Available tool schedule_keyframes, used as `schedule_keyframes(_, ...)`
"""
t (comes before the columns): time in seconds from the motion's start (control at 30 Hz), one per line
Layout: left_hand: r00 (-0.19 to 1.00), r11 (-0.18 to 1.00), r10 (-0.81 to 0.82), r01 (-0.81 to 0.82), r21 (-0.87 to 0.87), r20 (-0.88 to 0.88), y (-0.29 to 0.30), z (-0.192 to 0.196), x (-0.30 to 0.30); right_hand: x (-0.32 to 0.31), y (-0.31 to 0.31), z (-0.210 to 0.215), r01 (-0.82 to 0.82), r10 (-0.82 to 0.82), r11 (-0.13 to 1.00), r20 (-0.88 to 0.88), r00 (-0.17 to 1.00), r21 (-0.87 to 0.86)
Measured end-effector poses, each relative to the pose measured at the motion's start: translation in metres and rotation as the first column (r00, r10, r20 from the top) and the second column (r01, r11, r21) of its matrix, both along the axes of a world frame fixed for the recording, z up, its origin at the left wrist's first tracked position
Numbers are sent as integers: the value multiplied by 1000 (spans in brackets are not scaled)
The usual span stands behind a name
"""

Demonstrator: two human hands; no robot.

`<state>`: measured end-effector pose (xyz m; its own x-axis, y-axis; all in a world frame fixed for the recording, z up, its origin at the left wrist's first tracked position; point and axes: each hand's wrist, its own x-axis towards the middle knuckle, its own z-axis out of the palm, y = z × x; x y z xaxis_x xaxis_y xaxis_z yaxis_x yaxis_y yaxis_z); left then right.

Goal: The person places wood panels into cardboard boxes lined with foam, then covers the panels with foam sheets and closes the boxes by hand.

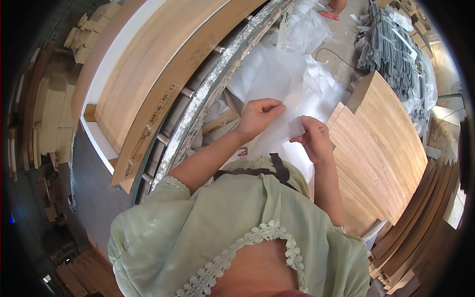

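Observation:
A thin, translucent white packing sheet (269, 69) hangs in front of me and spreads down toward the floor. My left hand (261, 118) pinches its edge between thumb and fingers. A short way to the right, my right hand (316, 140) pinches the same sheet, with the thumb and forefinger closed on it. More crumpled white sheeting (324, 81) lies beyond and beneath my hands. Whether it is one piece with the held sheet I cannot tell.
At left, a roller conveyor with a worn metal rail (217, 72) carries an open cardboard carton (163, 89) with a wooden panel (136, 54). Wood-grain panels (381, 153) stand at right. Beyond them is a stack of plastic-wrapped grey strips (391, 54). Another person's foot (336, 7) shows at the top.

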<state>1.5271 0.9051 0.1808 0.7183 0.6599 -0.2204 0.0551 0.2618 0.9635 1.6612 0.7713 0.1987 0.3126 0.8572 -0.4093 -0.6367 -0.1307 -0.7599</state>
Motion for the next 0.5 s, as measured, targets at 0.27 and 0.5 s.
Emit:
schedule_keyframes(0.27, 998, 942, 56, -53, -333, 0, 30, -21, -18, 11, -14, -28, 206, -205, 958, 27, 978, -198)
schedule_keyframes(0.5, 707, 710, 673, -536, -457, 217, 162, 9, -83, 235, -179, -153, 800, -804, 594, -45, 593, -83)
